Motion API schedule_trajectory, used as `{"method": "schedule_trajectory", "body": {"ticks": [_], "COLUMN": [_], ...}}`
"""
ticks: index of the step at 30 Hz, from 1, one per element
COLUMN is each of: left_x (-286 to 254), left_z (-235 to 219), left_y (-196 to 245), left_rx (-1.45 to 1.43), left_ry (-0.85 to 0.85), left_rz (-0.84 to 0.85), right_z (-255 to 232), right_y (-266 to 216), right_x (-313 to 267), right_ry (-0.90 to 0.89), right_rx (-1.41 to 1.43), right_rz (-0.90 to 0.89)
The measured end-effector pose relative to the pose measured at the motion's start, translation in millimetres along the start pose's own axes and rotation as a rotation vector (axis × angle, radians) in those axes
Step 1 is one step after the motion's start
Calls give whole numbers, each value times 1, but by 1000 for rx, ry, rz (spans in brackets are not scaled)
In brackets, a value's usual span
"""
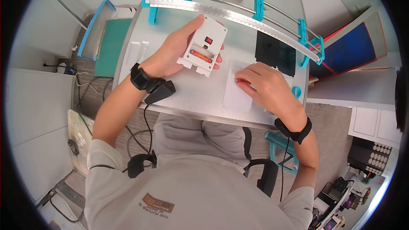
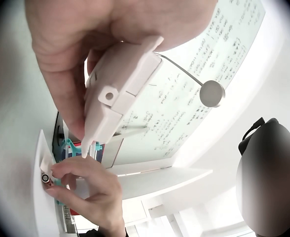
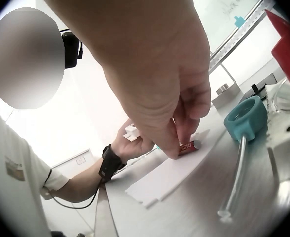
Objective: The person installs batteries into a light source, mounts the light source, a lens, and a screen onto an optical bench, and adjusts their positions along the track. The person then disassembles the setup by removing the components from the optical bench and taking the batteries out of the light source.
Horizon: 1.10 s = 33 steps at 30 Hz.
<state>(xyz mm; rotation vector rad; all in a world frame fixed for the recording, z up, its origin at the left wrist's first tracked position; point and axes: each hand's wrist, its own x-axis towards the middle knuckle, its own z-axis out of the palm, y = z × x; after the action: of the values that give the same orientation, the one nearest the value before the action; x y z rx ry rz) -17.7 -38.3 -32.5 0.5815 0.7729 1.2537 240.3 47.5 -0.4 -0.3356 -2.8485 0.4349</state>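
My left hand (image 1: 170, 53) grips a white plastic device (image 1: 215, 32) above the metal table, its back turned up. The battery compartment lies uncovered, and one orange-red battery (image 1: 201, 56) sits in it. A small red switch shows above the compartment. In the left wrist view the device (image 2: 118, 84) is seen from its end. Over a white sheet (image 1: 237, 97) to the right, my right hand (image 1: 270, 86) pinches a second red battery (image 3: 188, 147) between thumb and fingers. That battery lies low, close over the sheet, with its silver end showing.
A long metal ruler (image 1: 238, 16) on rails with turquoise brackets (image 1: 258, 6) spans the table's far side. Behind the right hand lies a black sheet (image 1: 275, 53). A turquoise ring (image 3: 246, 116) with a clear rod stands right of that hand. Cables hang from both wrists.
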Motion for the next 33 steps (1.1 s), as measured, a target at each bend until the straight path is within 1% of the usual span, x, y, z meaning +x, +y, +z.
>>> {"method": "schedule_trajectory", "body": {"ticks": [3, 6, 9, 12, 14, 15, 17, 18, 19, 21, 25, 28, 30, 31, 33], "left_x": [-1, -1, 0, 0, 1, 0, 1, 0, 0, -2, -3, -5, -5, -6, -5], "left_z": [1, 1, 1, 0, -3, -3, 1, -1, 4, 15, 13, 15, 15, 15, 15], "left_y": [0, 0, 0, -2, -4, -3, -6, -5, -4, -4, -2, -1, -1, -3, -5], "left_rx": [-3, 3, 16, 16, -16, 5, -13, -18, 7, 18, 48, 58, 46, 48, 77], "left_ry": [8, 11, -5, 11, -39, -20, -11, -86, -88, 55, 49, 88, 9, 5, 17], "left_rz": [-1, -5, -4, -14, -6, -13, 18, 33, 17, 77, 54, 62, 37, 37, 16], "right_z": [-4, -5, -2, -1, -7, -7, -9, -12, -12, -10, 3, 9, 9, 9, 4], "right_y": [-1, 3, 6, 7, 7, 4, -7, -10, -14, -25, -30, -30, -29, -29, -27], "right_x": [-1, -4, -5, -3, -1, 4, 17, 22, 29, 44, 56, 57, 55, 55, 55], "right_ry": [-15, -45, -8, -24, -22, -20, 35, 74, 100, 156, 190, 164, 125, 128, 66], "right_rx": [14, 14, 25, 22, 36, 48, 78, 77, 87, 154, 106, 119, 238, 235, 280], "right_rz": [57, 75, 42, 51, 57, 64, 58, 61, 70, -5, -27, 7, 64, 65, 82]}}
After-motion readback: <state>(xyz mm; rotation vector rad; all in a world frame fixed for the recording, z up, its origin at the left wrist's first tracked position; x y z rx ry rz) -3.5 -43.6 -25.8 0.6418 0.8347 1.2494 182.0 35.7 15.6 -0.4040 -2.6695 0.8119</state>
